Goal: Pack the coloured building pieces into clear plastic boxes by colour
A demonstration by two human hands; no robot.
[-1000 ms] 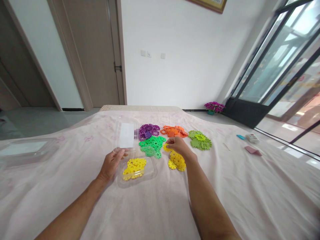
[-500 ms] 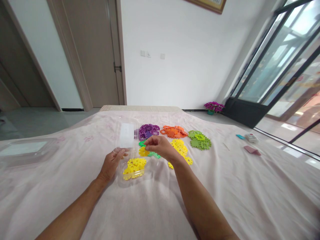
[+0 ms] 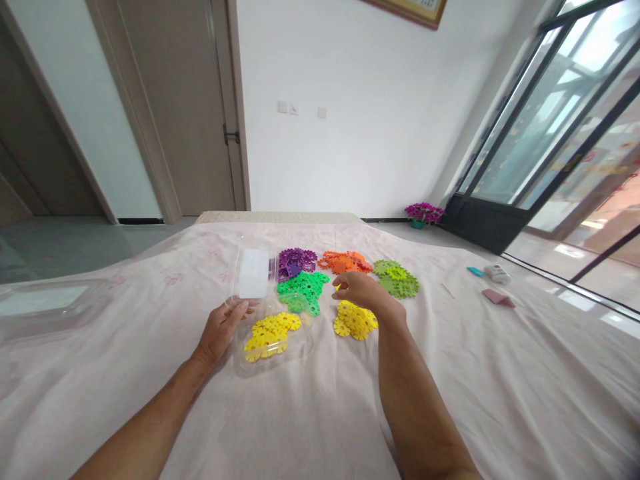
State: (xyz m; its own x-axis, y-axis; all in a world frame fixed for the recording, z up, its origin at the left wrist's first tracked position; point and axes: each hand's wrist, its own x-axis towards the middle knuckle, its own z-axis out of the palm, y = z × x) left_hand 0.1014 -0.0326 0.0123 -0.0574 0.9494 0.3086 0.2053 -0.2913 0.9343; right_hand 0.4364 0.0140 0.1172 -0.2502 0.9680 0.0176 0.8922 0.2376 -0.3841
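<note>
A clear plastic clamshell box (image 3: pixel 300 350) lies open on the pale pink cloth, with several yellow snowflake pieces (image 3: pixel 267 332) inside and its lid (image 3: pixel 253 272) standing up at the back. My left hand (image 3: pixel 223 327) grips the box's left rim. My right hand (image 3: pixel 363 292) hovers over the loose yellow pile (image 3: pixel 354 321), fingers curled in a pinch at the pile's far edge; what they hold is hidden. Green pieces (image 3: pixel 303 290) lie between the box and my right hand.
Purple (image 3: pixel 296 260), orange (image 3: pixel 345 262) and light green (image 3: pixel 397 279) piles sit in a row behind. Another clear box (image 3: pixel 45 303) lies at far left. Small items (image 3: pixel 493 283) rest at right. A flower pot (image 3: pixel 424 215) stands on the floor by the glass door.
My right hand moved left over the box with a yellow piece, then came back right to the loose yellow pile. The left hand stayed on the box.
</note>
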